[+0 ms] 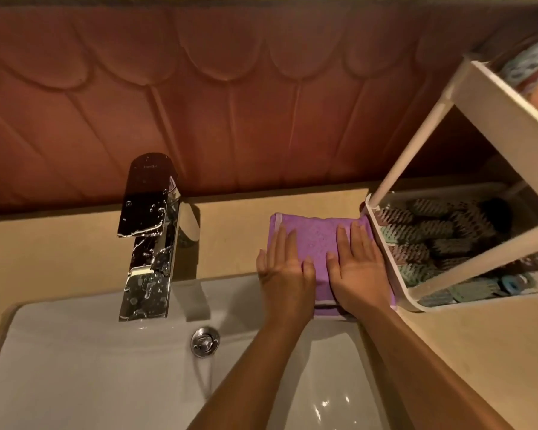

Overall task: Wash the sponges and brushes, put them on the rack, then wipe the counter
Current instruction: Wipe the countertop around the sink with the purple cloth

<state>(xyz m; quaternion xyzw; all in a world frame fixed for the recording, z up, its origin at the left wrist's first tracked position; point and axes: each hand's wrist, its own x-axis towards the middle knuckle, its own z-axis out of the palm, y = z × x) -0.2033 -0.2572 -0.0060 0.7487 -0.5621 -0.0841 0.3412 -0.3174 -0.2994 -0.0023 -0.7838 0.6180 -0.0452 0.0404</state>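
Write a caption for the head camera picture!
Left hand and right hand press a purple cloth flat beside the rack.

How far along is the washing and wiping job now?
Looks done: brushes sit in the lower tier of the rack, sponges in its upper tier. In hand: the left hand and right hand press flat on a purple cloth on the counter. Left: wiping the rest of the counter.

Both hands lie flat, side by side, on a folded purple cloth (312, 234) on the bench (59, 252): the left hand (284, 271) and right hand (359, 271), fingers (280, 240) straight. The cloth sits between a wet chrome faucet (149, 231) and a white rack (510, 100), touching the rack's lower tray, which holds brushes (441, 231). Sponges (528, 69) sit on the upper shelf. The cloth's near edge overhangs the white sink (90, 352).
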